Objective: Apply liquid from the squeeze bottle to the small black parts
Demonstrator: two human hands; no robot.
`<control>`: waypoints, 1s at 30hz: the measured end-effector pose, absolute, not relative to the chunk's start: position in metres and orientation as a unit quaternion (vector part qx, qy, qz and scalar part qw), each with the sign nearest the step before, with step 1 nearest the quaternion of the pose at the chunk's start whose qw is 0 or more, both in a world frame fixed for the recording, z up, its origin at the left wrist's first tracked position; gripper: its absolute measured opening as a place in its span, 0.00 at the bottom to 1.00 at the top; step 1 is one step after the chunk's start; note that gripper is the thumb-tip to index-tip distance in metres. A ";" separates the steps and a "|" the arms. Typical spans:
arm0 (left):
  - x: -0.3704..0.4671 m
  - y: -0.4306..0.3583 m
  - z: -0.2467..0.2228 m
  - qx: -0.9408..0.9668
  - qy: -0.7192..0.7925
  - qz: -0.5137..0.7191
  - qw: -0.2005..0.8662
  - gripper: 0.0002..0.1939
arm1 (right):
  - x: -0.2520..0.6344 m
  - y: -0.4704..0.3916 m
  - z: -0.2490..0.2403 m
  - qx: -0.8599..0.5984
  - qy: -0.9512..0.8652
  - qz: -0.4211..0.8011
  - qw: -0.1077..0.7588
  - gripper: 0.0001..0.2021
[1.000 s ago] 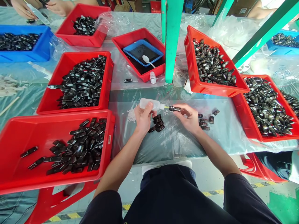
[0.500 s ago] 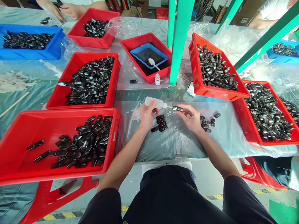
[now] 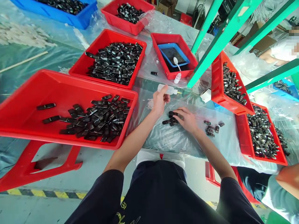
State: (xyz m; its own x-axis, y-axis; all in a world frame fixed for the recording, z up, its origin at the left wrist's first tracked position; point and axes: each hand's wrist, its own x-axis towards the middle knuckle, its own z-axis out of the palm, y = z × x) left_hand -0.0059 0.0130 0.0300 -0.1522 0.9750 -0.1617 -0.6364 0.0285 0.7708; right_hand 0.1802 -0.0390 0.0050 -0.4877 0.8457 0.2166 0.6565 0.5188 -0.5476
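Observation:
My left hand (image 3: 159,101) is wrapped around a translucent white squeeze bottle (image 3: 166,89), tilted nearly flat, its thin yellowish nozzle pointing right. Below the nozzle, my right hand (image 3: 187,119) has thumb and fingertips closed on a small glossy black piece (image 3: 172,114) at the top of a little stack. Other black pieces (image 3: 167,121) of that stack lie just under it on the plastic sheet. To the right of my right hand sits a separate small group of similar black pieces (image 3: 210,128). The exact grip is partly hidden by my fingers.
Red bins of black pieces stand left (image 3: 134,102), behind (image 3: 143,56) and right (image 3: 245,109). A red bin (image 3: 161,37) holds a blue tray and white spoon (image 3: 176,62); a small white bottle (image 3: 177,78) stands beside it. Green posts (image 3: 210,49) rise beyond; another person's arm (image 3: 288,177) is at right.
My right hand has moved from the bottle's nozzle down-left to the stack of black pieces. The nozzle no longer meets a piece. The camera view has turned and tilted.

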 end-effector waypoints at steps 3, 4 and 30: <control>-0.006 0.010 0.032 0.232 0.351 0.660 0.622 0.27 | 0.172 -0.028 0.007 -0.468 -0.849 0.167 0.182 0.13; -0.006 0.010 0.032 0.234 0.346 0.660 0.624 0.27 | 0.170 -0.023 0.008 -0.476 -0.849 0.157 0.170 0.14; 0.000 0.009 0.035 0.167 0.338 0.632 0.677 0.20 | 0.346 -0.097 0.056 -0.647 -0.755 0.104 -0.015 0.19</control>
State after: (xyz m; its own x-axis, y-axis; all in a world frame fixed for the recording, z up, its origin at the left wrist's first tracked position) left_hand 0.0000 0.0091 0.0352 -0.0269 0.9688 -0.2464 -0.7428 0.1456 0.6535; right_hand 0.3461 -0.0969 0.0560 -0.1611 0.9745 -0.1563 0.9805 0.1400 -0.1379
